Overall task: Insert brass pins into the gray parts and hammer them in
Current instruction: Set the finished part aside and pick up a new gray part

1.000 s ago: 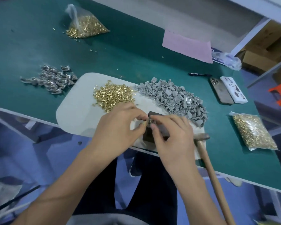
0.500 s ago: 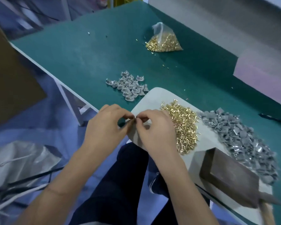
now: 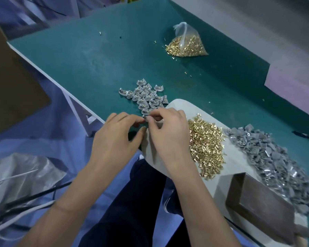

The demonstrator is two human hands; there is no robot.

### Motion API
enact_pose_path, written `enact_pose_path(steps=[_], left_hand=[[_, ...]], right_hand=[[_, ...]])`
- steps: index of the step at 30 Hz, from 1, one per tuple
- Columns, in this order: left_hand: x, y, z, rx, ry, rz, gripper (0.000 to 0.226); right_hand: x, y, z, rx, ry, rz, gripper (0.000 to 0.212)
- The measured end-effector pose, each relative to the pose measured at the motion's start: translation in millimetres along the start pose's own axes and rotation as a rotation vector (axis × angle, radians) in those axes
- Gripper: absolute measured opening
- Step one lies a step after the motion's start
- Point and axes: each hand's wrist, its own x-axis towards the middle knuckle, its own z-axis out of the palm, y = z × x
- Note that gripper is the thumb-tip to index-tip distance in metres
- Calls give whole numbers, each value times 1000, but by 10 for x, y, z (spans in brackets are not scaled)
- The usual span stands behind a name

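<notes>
My left hand (image 3: 114, 138) and my right hand (image 3: 168, 132) meet fingertip to fingertip at the table's near edge, both pinching one small gray part (image 3: 146, 117), mostly hidden by the fingers. Just beyond them lies a pile of gray parts with pins fitted (image 3: 146, 98). Loose brass pins (image 3: 205, 143) are heaped on a pale mat (image 3: 182, 106), right of my right hand. Further right is a big heap of gray parts (image 3: 278, 163). A dark metal block (image 3: 257, 198) stands at the mat's near right.
A clear bag of brass pins (image 3: 186, 44) lies at the back of the green table (image 3: 114, 65), with stray pins scattered round it. A pink sheet (image 3: 292, 75) is at the far right. Crumpled plastic and cables (image 3: 21, 177) lie on the floor, left.
The view swung left from the block toward the fitted-parts pile. Both hands carried the small part from the block to the table's near edge beside that pile.
</notes>
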Motion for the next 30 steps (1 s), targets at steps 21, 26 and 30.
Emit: enact_pose_path(steps=[21,26,30], left_hand=[[-214,1069,777,-94,-345,498,8],[-172,1046,836,-58,-423,538,10],[-239,982,786,-166,-371,411,22]], right_hand=[[-1206,1191,-1156,29,383,304,8],[-1266,1249,-1115,114,403,247,8],[-1261,1212,-1052,-13,408,224,15]])
